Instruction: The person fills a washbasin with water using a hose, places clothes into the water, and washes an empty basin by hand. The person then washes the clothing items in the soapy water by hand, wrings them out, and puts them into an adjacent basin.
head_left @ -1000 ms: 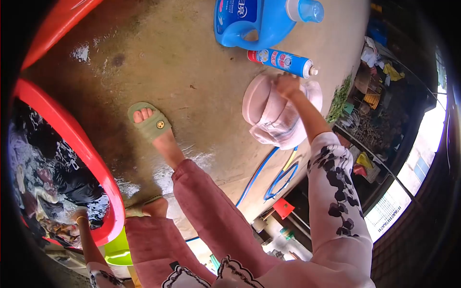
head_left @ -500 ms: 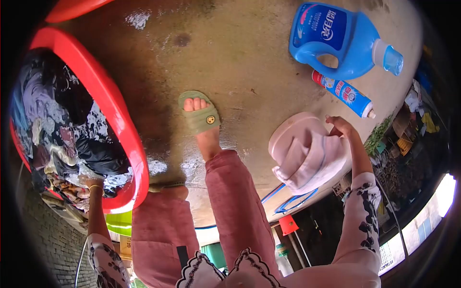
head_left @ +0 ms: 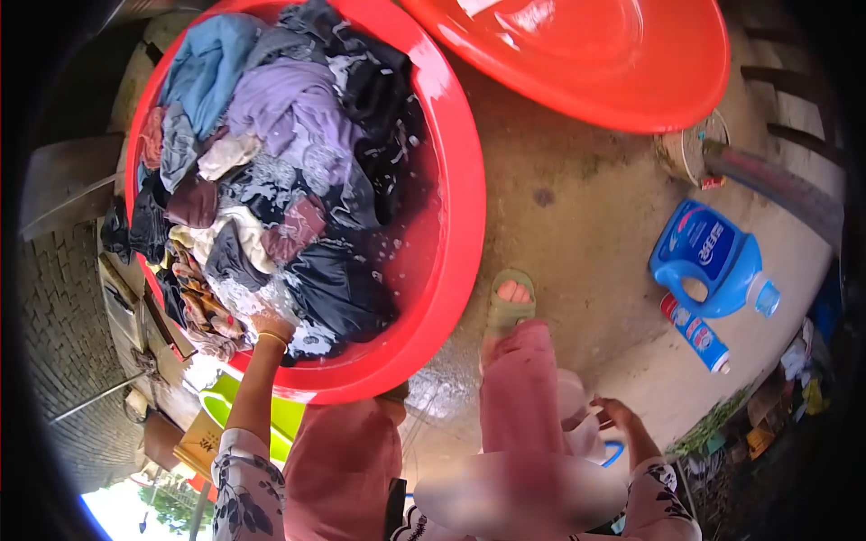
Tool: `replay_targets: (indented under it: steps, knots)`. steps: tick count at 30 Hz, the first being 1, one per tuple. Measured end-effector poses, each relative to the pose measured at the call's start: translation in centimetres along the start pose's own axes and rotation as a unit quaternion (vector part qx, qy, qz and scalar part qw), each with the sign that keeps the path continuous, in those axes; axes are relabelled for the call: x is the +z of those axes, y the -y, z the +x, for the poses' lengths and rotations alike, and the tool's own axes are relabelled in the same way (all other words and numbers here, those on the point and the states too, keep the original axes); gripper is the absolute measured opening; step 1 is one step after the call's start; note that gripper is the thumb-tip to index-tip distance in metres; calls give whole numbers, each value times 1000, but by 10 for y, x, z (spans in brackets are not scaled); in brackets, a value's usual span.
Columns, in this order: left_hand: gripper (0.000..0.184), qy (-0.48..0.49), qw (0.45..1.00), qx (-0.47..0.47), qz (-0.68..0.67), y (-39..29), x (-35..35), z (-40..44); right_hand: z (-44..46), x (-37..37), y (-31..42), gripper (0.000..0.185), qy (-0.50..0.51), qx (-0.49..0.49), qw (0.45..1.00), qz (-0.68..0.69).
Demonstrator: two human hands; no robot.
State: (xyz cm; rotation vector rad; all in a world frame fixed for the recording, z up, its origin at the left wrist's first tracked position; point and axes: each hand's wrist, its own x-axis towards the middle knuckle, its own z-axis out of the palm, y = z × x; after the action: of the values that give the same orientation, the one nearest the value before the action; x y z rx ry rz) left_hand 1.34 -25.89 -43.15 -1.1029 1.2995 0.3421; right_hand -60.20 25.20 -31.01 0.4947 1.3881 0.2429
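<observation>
My left hand [head_left: 271, 326] is down in the large red tub [head_left: 462, 225], among white suds and soaked clothes; its fingers are hidden. Close to it lie a black garment [head_left: 338, 293] and a dark sock-like piece [head_left: 233, 257]. Farther in are a purple garment [head_left: 289, 99] and a blue one [head_left: 207, 68]. At lower right, my right hand [head_left: 618, 417] has bent fingers at the edge of a pale pink object [head_left: 586, 442], which looks like a low stool. My leg and a blurred patch cover much of it.
A second red basin [head_left: 577, 54] stands at the top. On the wet concrete lie a blue detergent bottle [head_left: 708, 248] and a spray can [head_left: 695, 334]. A lime-green basin [head_left: 287, 419] is beside the tub's near side. A whitish bucket [head_left: 690, 149] sits under the second basin.
The view has swung left, bringing the whole tub and the second basin in. The pale pink object and my right hand have shifted closer to my leg. My left hand stays in the tub.
</observation>
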Motion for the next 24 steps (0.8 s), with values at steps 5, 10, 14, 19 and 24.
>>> replay_targets:
  steps: [5, 10, 14, 19, 24]
  knots:
    - [78, -107, 994, -26, -6, -19, -29, -30, -45, 93, 67, 49, 22, -68, 996, -46]
    - [79, -211, 972, -18, -97, -14, -58, -62, -49, 124, 110, 47, -9, -140, 982, -126]
    - [85, -308, 927, 51, -206, 0, -69, -91, -38, 127, 142, 46, -48, -179, 967, -174]
    - [94, -340, 901, 126, -238, 24, -66, -115, -27, 128, 166, 44, -96, -235, 946, -203]
    - [73, -342, 885, 178, -263, 49, -59, -120, -25, 103, 152, 43, -135, -300, 923, -199]
